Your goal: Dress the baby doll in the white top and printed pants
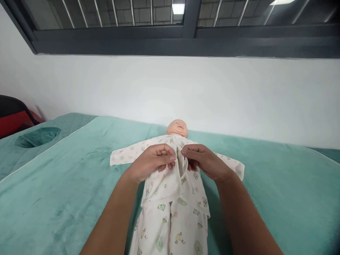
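Pinching shirt [159, 186] edges with left hand [154, 160] and right hand [204, 160], both nearly closed, on the doll [177, 128], central, head to far side. Apparently handling front opening; probably needing edges aligned next.

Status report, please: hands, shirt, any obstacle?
Left hand and right hand pinching shirt edges. Shirt, on doll, gapes between them. Nothing seen in the way.

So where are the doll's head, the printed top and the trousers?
Doll's head [177, 128]: head-camera view, middle of the face.
Printed top [168, 186]: same view, lower front.
Trousers [179, 225]: same view, front, near the centre line.
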### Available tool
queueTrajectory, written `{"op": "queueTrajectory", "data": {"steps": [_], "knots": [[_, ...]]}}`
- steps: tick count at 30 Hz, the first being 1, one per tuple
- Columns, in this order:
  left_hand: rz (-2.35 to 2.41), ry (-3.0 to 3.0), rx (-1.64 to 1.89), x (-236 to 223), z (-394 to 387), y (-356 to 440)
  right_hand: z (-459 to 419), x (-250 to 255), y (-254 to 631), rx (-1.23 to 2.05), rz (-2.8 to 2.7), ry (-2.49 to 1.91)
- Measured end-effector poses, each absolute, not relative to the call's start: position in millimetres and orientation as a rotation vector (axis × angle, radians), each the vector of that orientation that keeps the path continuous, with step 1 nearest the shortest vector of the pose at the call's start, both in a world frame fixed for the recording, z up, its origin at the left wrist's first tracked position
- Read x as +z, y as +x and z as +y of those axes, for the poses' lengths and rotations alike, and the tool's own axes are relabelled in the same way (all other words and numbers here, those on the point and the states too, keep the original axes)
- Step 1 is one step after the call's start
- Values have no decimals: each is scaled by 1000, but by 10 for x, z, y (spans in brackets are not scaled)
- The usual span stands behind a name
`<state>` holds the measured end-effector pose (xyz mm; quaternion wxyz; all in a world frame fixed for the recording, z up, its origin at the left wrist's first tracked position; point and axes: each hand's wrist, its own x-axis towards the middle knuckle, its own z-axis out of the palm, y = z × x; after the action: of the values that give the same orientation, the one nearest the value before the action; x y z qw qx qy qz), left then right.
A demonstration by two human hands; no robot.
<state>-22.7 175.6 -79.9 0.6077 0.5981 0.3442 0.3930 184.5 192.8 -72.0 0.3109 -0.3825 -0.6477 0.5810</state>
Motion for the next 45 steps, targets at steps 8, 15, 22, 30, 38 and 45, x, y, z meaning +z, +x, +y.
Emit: {"op": "queueTrajectory", "data": {"steps": [8, 15, 22, 30, 38, 45], "knots": [[730, 1319, 933, -859, 1767, -163, 1964, -843, 1789, 1542, -1720, -958], [697, 1262, 964, -900, 1791, -150, 1978, -859, 1801, 1546, -1749, -920], [723, 1241, 977, -900, 1792, -124, 1987, -874, 1806, 1544, -1762, -897], [755, 1257, 978, -893, 1793, -106, 2018, -916, 1871, 1633, -1724, -760], [802, 1289, 965, -847, 1765, -86, 1999, -861, 1843, 1627, -1789, -859], [832, 1371, 927, -817, 1733, -73, 1953, -808, 1807, 1574, -1825, -950]]}}
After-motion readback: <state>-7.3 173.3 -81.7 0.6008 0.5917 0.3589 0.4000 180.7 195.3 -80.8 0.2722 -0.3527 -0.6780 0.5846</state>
